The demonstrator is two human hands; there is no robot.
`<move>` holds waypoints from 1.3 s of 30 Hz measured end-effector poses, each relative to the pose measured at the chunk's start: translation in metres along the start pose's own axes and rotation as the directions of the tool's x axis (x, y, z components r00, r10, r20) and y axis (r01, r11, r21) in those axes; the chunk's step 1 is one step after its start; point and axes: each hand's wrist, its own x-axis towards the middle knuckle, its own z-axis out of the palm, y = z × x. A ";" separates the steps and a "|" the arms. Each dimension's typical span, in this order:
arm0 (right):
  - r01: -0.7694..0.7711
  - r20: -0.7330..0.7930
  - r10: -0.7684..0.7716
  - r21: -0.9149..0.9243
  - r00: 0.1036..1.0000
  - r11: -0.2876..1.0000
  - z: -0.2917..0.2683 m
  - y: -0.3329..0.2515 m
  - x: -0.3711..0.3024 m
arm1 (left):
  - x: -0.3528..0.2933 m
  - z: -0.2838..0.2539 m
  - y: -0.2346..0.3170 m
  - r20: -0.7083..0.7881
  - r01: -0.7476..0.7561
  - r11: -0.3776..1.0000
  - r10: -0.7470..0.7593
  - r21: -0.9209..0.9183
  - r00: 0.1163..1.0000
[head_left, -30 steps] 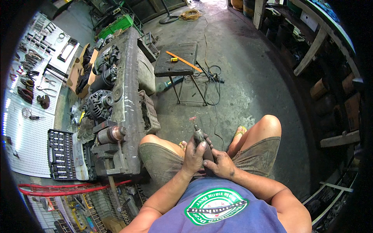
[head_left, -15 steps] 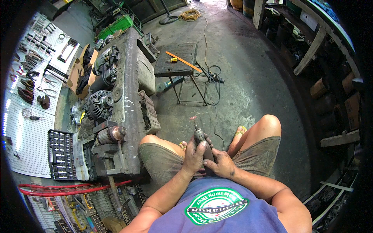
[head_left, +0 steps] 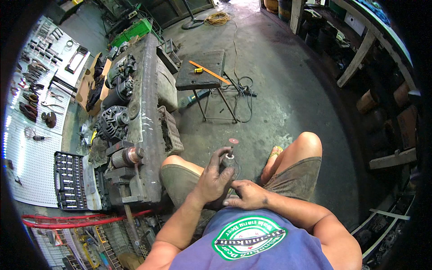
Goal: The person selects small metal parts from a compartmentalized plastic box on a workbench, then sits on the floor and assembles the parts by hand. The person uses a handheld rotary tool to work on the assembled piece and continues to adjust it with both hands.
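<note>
Held in front of my shirt, between my knees, is a dark hand-held rotary tool [head_left: 230, 158] tipped with a small reddish-brown disc [head_left: 233, 141]. My left hand [head_left: 213, 178] wraps its front part, with the index finger curled near the collar below the disc. My right hand [head_left: 248, 195] is closed lower down, around the rear of the tool, close to my belly. Most of the tool's body is hidden by the fingers. The disc points up and away from me and touches nothing.
To my left, a workbench [head_left: 150, 96] carries an alternator [head_left: 113, 121], a copper-wound armature [head_left: 128, 156] and a socket set [head_left: 70, 182]. Ahead stands a stool [head_left: 193, 82] with an orange strip [head_left: 210, 72] and a yellow-handled screwdriver [head_left: 199, 70]. An angle grinder [head_left: 196, 97] lies beneath.
My left hand has shifted left and turned, its index finger now curled by the tool's collar. The disc has moved slightly right and tilted. My right hand has drawn lower, toward my belly.
</note>
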 end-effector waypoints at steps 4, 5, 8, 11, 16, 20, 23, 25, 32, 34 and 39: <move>-0.019 0.051 0.015 0.070 0.999 0.997 -0.010 -0.007 -0.013 | -0.020 -0.018 0.033 0.277 -0.244 0.895 0.144 0.373 0.950; -0.156 -0.025 0.159 0.104 0.987 0.982 -0.012 -0.007 -0.020 | -0.026 -0.019 0.037 0.324 -0.175 0.903 0.043 0.393 0.945; -0.327 -0.049 0.387 0.446 0.921 0.833 -0.043 0.007 -0.052 | -0.036 -0.009 0.041 0.396 -0.066 0.919 -0.101 0.388 0.913; -0.186 -0.140 0.462 0.786 0.875 0.590 -0.059 0.008 -0.093 | -0.031 0.008 0.037 0.492 -0.125 0.951 -0.033 0.284 0.870; -0.117 -0.279 0.718 0.886 0.638 0.448 -0.058 0.006 -0.149 | 0.004 0.054 0.037 0.650 -0.119 0.941 -0.123 0.316 0.750; -0.142 -0.357 0.739 0.844 0.571 0.517 -0.050 0.014 -0.171 | 0.016 0.097 0.043 0.602 -0.051 0.958 -0.135 0.281 0.787; -0.084 -0.397 0.699 0.834 0.595 0.545 -0.042 0.016 -0.182 | 0.019 0.116 0.043 0.656 -0.141 0.917 -0.153 0.373 0.739; -0.091 -0.397 0.686 0.825 0.610 0.558 -0.039 0.016 -0.187 | 0.018 0.121 0.041 0.642 -0.141 0.928 -0.124 0.345 0.756; -0.216 -0.571 0.516 0.511 0.639 0.832 -0.029 0.014 -0.192 | 0.013 0.124 0.037 0.615 -0.180 0.930 -0.060 0.321 0.786; -0.208 -0.567 0.474 0.470 0.673 0.858 -0.027 0.015 -0.192 | 0.010 0.123 0.038 0.601 -0.181 0.917 -0.076 0.356 0.796; -0.189 -0.550 0.508 0.533 0.663 0.825 -0.024 0.017 -0.192 | 0.008 0.125 0.039 0.590 -0.162 0.917 -0.093 0.364 0.802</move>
